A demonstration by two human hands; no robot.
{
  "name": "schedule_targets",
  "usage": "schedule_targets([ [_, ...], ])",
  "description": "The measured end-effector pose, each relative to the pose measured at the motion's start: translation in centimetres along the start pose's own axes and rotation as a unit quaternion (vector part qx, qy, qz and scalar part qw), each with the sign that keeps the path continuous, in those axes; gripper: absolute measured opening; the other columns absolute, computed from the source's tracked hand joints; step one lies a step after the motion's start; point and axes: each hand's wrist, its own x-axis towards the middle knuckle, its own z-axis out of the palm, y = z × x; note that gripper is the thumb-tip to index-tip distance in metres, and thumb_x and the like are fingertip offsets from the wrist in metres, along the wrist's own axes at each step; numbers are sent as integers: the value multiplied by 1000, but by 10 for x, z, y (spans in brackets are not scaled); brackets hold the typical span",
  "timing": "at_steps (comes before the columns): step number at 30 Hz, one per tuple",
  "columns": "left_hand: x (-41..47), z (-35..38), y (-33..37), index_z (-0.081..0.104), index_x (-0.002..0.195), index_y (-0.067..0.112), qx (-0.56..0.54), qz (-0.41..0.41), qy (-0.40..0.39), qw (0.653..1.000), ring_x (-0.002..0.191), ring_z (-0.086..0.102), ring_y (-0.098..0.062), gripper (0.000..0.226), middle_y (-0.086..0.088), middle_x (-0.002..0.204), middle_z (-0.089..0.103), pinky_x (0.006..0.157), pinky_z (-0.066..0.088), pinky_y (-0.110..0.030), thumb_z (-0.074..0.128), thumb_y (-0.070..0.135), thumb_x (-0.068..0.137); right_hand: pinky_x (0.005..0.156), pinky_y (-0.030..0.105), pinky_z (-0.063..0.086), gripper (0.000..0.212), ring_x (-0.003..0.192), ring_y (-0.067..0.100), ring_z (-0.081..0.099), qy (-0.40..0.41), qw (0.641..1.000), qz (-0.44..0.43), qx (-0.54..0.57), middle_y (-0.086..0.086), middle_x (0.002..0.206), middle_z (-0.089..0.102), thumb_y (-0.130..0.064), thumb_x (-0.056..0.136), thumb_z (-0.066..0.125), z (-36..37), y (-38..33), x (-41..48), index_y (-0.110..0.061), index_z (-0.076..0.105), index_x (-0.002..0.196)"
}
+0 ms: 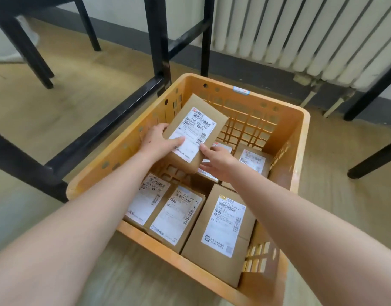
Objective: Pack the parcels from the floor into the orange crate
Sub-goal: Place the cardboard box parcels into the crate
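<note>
Head view: the left hand [155,141] is gripping the labelled parcel [193,129], thumb across the label and fingers wrapped round its left edge. The right hand [218,160] is pinching its near end, thumb on top and fingers reaching beneath. The parcel is hanging tilted inside the orange crate [300,120], above the middle and toward the left wall, not yet set down.

Three boxes are already lying along the near wall: the near-left parcel [146,199], the middle parcel [176,215] and the large parcel [223,224]. Another, the right-wall parcel [252,161], is sitting against the right wall, and one more is peeking out beneath the right hand. The far corners are showing bare grid, so there is room. No parcel is showing on the visible floor [68,107], so this looks well advanced, though the view cannot confirm that none are left.
</note>
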Motion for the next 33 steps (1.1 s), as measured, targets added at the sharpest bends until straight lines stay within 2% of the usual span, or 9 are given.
schedule_targets([
  [3,-2,7,-1,50,136,14,40,46,81,995,118,49,-21,63,-6,131,49,91,40,-28,69,41,82,81,30,55,39,103,22,62,19,1000,-9,7,8,119,61,-22,97,53,1,4,3,-2,48,130],
  [6,2,12,-5,52,132,14,47,54,97,993,116,50,-21,57,-6,129,52,88,39,-26,67,42,84,86,32,56,46,96,18,64,42,998,-31,-34,6,111,63,-26,95,57,-2,5,11,-2,49,133],
  [10,4,10,-15,56,126,15,20,50,112,992,110,57,-21,50,-4,124,59,87,53,-35,65,43,86,85,33,58,52,104,24,66,45,994,-58,-79,10,127,61,-28,94,57,2,10,14,-8,44,141],
  [16,-3,8,-20,54,130,17,18,80,137,987,112,58,-20,48,-3,126,60,87,55,-39,61,41,89,80,29,58,47,108,24,65,29,996,-73,-39,10,130,60,-20,98,51,9,18,13,-11,41,143],
  [20,-6,12,-23,53,132,13,42,99,162,981,119,53,-21,46,-6,130,58,89,42,-25,59,34,92,82,31,58,47,110,23,64,31,996,-77,-31,9,130,60,-18,98,51,8,22,15,-11,40,144],
  [23,-6,16,-22,50,134,10,49,77,139,986,120,52,-23,46,-7,130,57,82,43,-22,57,32,94,87,36,57,47,110,24,64,55,995,-68,-56,9,130,60,-20,98,52,6,22,17,-11,42,143],
  [26,-6,20,-24,44,137,12,24,67,99,993,118,55,-24,48,-9,132,55,81,50,-26,57,29,94,79,30,57,45,106,26,64,63,990,-65,-104,10,131,59,-20,98,52,6,24,16,-12,44,141],
  [30,-6,16,-32,37,144,18,64,45,35,996,124,48,-25,56,-7,140,50,90,43,-29,58,28,94,74,27,56,51,106,27,64,53,978,-80,-186,11,130,59,-18,97,53,9,25,11,-11,38,145],
  [33,-6,14,-41,33,147,19,126,37,-34,991,128,45,-29,57,-9,143,48,102,38,-37,55,28,95,85,34,57,48,100,28,66,54,965,-73,-246,9,117,63,-18,97,53,14,32,9,-8,40,143],
])
